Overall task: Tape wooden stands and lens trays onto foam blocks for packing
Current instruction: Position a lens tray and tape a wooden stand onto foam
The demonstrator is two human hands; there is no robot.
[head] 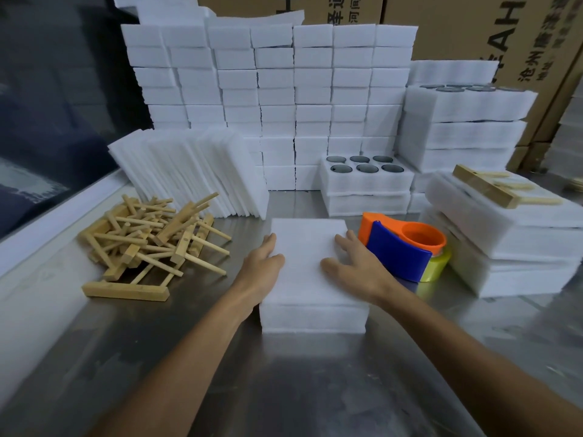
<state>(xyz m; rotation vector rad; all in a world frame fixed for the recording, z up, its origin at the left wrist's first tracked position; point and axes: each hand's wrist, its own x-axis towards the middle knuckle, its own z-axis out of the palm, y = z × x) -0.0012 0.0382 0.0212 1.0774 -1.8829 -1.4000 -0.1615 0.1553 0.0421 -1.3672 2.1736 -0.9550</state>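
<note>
From the head camera, a white rectangular foam block (310, 275), seemingly two slabs stacked with a seam along the near face, lies flat at the middle of the brushed steel table (284, 389). The left hand (262, 266) rests against the block's left edge with fingers straight and laid along the side, holding nothing; the right hand (353, 263) lies flat on the top surface near the right edge, fingers spread and pressing lightly rather than curling round anything. Just beside the right hand stands an orange-and-blue handheld tape dispenser (400, 247) carrying a roll of yellowish clear tape (437, 266). To the left, well apart from the block, is a loose heap of pale wooden stands with dowel pegs (151, 241). Behind the block sits a white foam lens tray with six round dark lenses (366, 176), and at the right a finished stack of foam packs (504, 244) with a wooden stand on top. The foam is probably very light and soft, easily dented and prone to sliding on the smooth steel, so it seems best squared up by flat palms on opposite edges. The stands look stiff but their thin pegs fragile; take one by its thick base bar.
</note>
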